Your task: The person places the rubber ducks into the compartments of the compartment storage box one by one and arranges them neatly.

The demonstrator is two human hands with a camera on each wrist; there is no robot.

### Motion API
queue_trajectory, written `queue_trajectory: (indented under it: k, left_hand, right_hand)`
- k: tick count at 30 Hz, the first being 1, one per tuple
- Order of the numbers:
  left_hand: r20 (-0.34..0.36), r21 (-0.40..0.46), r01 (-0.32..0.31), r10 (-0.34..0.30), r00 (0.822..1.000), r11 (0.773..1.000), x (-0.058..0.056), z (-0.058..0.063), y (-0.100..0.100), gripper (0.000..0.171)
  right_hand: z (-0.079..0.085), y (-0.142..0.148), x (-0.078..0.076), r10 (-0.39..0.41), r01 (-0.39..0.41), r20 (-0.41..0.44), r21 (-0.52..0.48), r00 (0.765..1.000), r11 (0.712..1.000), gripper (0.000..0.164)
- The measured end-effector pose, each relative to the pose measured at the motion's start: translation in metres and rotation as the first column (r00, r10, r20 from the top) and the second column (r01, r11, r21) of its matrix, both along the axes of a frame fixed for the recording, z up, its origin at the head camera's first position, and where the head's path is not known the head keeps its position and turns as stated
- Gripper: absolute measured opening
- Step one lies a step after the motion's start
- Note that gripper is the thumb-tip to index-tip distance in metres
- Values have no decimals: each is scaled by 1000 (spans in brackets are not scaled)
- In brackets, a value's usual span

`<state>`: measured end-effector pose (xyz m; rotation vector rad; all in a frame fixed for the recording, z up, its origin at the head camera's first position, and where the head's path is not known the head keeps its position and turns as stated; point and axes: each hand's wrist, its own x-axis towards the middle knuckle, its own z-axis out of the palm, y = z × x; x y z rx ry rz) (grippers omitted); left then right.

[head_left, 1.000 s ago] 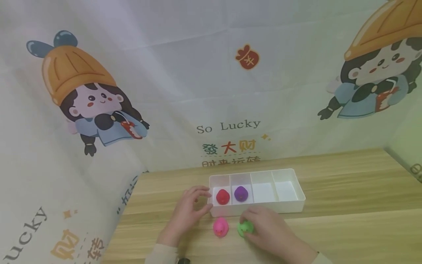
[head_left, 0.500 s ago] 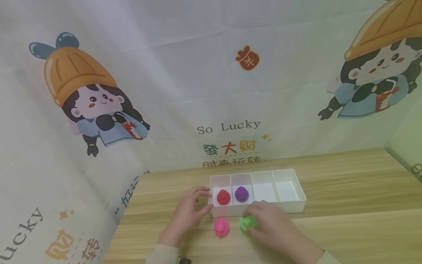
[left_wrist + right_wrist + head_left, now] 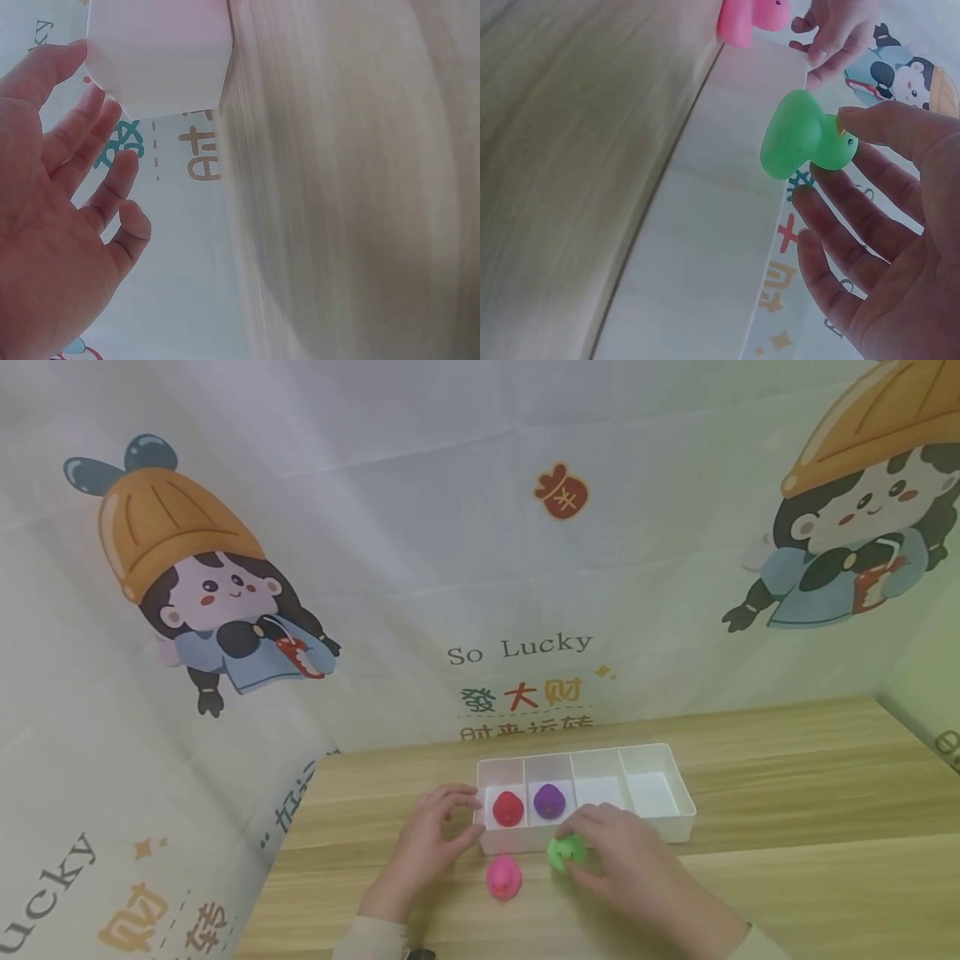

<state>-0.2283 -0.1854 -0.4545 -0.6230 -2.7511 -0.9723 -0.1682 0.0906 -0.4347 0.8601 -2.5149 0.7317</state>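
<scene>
My right hand (image 3: pixel 630 860) pinches a green rubber duck (image 3: pixel 564 853) by its head between thumb and fingers, just in front of a white divided box (image 3: pixel 672 830). The right wrist view shows that green duck (image 3: pixel 789 139) raised off the table, over the box's outer wall (image 3: pixel 694 225). At the box's left end, my left hand (image 3: pixel 431 835) rests relaxed fingers against the wall, its fingertips right at the edge in the left wrist view. A red duck (image 3: pixel 507 810) sits in the leftmost compartment, a purple duck (image 3: pixel 550 802) in the one beside it.
On the wooden table (image 3: pixel 817 877), a pink duck (image 3: pixel 503 878) stands in front of the box's left part. Behind the table hangs a pale printed cloth (image 3: pixel 405 568). A dark round object (image 3: pixel 418 954) shows at the bottom edge by the left sleeve.
My right hand has lifted the green duck from the table and moved it slightly right and toward the box. My left hand and the other ducks stay where they were.
</scene>
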Motion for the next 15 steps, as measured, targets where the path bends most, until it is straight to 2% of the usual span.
queue_trajectory:
  k: [7,15]
  left_hand:
    - [-5,0,-2,2,1000,1000,-1,-1,0,26]
    - [-22,-5,8,-8,1000,1000,-4,-4,-1,26]
  right_hand:
    - [6,3,-2,-23,23,-55,6,998,1000,26]
    - [12,6,-3,-32,32,-55,-11,998,999,27]
